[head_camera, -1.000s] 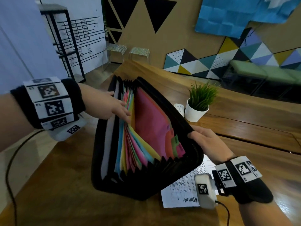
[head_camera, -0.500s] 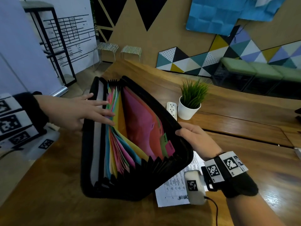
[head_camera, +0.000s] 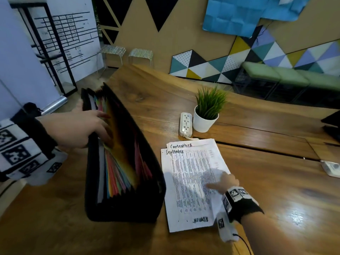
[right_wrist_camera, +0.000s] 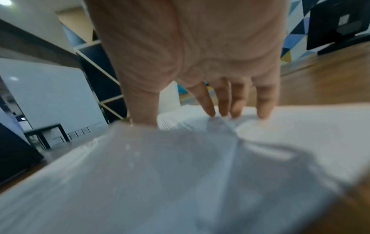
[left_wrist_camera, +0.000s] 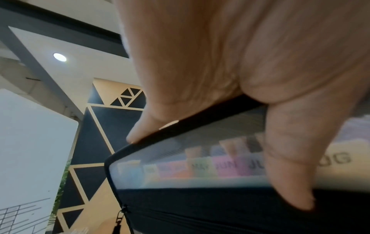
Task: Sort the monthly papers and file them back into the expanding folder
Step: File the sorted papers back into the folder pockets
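Note:
A black expanding folder (head_camera: 128, 205) stands open on the table, with coloured dividers fanned inside. My left hand (head_camera: 103, 124) grips its left wall near the top, fingers inside the pockets. In the left wrist view the thumb (left_wrist_camera: 288, 174) lies on the folder (left_wrist_camera: 200, 205) wall over month tabs reading MAY and JUN. To the folder's right lie white printed papers (head_camera: 189, 181) headed "September", one sheet offset under the other. My right hand (head_camera: 220, 179) rests on the top sheet with straight fingers (right_wrist_camera: 236, 107). The papers (right_wrist_camera: 300, 126) bulge up in front of its thumb.
A potted green plant (head_camera: 207, 115) and a white power strip (head_camera: 186, 124) sit just beyond the papers on the wooden table (head_camera: 266, 190). A dark screen (head_camera: 331, 124) and a small white object (head_camera: 331, 168) are at the right edge. The table's left edge runs beside the folder.
My right hand has let go of the folder's right wall and come down onto the September papers. The folder now stands more upright and narrower, and my left hand has taken hold of its left wall.

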`<state>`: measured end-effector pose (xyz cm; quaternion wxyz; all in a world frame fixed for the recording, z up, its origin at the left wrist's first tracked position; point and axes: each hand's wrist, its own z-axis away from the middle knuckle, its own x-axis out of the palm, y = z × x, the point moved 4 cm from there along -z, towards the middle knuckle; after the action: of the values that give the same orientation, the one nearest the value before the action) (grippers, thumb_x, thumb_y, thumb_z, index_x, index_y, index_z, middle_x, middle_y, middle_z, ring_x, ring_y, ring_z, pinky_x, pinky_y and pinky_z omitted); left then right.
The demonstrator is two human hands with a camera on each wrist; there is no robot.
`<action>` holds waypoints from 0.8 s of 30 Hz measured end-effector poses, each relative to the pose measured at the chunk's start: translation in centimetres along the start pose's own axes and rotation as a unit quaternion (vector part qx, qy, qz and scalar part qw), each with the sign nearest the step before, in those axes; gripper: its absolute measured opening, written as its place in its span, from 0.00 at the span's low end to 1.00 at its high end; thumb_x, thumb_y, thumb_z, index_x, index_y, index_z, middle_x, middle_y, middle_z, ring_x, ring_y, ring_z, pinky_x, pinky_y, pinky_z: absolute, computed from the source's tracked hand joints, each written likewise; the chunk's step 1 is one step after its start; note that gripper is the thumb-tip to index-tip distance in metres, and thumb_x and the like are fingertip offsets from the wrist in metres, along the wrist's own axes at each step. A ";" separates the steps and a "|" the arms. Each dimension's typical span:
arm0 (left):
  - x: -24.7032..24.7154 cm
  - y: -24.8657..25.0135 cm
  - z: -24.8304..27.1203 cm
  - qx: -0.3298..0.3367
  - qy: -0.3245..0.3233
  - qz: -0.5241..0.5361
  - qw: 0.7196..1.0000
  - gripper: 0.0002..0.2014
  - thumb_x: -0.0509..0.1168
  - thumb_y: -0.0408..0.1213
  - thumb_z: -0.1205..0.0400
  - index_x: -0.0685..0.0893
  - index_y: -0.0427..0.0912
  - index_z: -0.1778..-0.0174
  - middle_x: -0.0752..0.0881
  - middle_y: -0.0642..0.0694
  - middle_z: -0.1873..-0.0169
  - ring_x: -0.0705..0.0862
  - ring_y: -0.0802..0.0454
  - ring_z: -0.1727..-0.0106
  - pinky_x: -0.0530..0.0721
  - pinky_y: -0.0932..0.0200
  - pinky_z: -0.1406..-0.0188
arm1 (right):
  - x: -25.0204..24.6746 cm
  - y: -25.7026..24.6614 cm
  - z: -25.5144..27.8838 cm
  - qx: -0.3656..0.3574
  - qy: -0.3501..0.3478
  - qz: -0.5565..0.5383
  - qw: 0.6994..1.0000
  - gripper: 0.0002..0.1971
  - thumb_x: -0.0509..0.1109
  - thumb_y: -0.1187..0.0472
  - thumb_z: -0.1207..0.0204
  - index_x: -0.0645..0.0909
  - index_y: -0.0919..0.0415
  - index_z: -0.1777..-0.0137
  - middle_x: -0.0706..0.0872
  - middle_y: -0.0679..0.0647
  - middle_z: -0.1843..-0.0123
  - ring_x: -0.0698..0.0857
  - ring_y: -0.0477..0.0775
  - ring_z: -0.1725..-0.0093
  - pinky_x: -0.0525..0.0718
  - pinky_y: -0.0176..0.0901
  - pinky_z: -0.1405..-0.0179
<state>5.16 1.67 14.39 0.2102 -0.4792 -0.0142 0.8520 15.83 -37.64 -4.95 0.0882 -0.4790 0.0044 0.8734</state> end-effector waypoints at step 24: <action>-2.7 0.7 -1.9 0.046 0.186 0.186 0.964 0.43 0.39 0.83 0.37 0.91 0.58 0.60 0.89 0.54 0.55 0.84 0.50 0.46 0.79 0.44 0.40 | -0.2 1.3 -2.8 -0.008 0.091 0.007 0.996 0.24 0.68 0.50 0.24 0.70 0.57 0.31 0.72 0.57 0.34 0.70 0.58 0.32 0.73 0.56 0.31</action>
<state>7.69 -0.34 15.42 0.0685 -0.6132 0.1541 0.7717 18.06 -39.24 -6.38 0.0777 -0.5575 0.0088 0.8265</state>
